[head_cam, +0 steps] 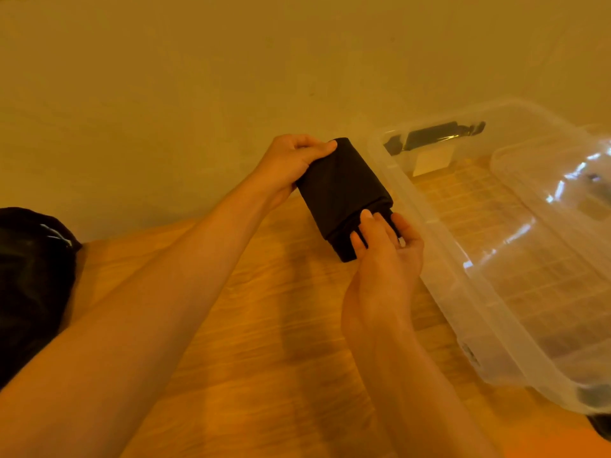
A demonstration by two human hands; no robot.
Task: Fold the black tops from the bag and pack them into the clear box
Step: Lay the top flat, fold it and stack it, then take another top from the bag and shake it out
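Holding black top beside clear box

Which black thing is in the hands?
The folded black top beside the clear box: left hand and right hand grip its ends. The black bag at the left edge lies untouched.

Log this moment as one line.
left hand grips folded black top; right hand holds near end; top beside clear box, not inside

Both arms extended; left grip and right grip clasp (fingers curled).
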